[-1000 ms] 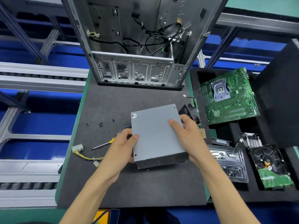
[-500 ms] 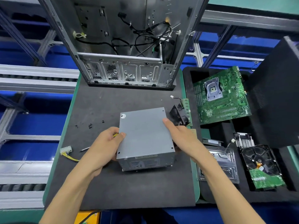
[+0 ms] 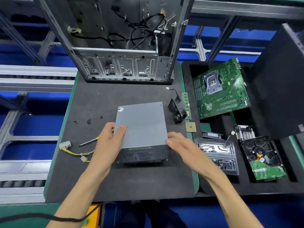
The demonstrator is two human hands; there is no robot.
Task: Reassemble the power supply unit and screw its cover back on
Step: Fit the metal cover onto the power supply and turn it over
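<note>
Two hands on the power supply unit (image 3: 141,129), mid-mat (image 3: 131,181).
Your left hand (image 3: 109,142) grips its left edge; your right hand (image 3: 179,144) touches the right corner, grip unclear. Foam tray (image 3: 230,186) holds motherboard (image 3: 220,89), hard drive (image 3: 261,157). Screwdriver (image 3: 88,141), loose screws (image 3: 88,121) lie left; fan (image 3: 176,111) right.

**Electronics teardown/assembly bench, factory-style**

You're at a PC assembly workstation. Worktop (image 3: 102,181) has a dark anti-static type mat with green edging. An open desktop chassis (image 3: 121,46) stands at the back, loose cables inside. On your right, a black foam tray (image 3: 213,186) holds parts in cut-out pockets: motherboard (image 3: 220,89), hard drive (image 3: 263,158), clear screw box (image 3: 217,155). Loose screws (image 3: 88,121) and a screwdriver (image 3: 88,141) lie on the mat. Aluminium extrusion framing (image 3: 218,35) and blue panels surround it.
</note>
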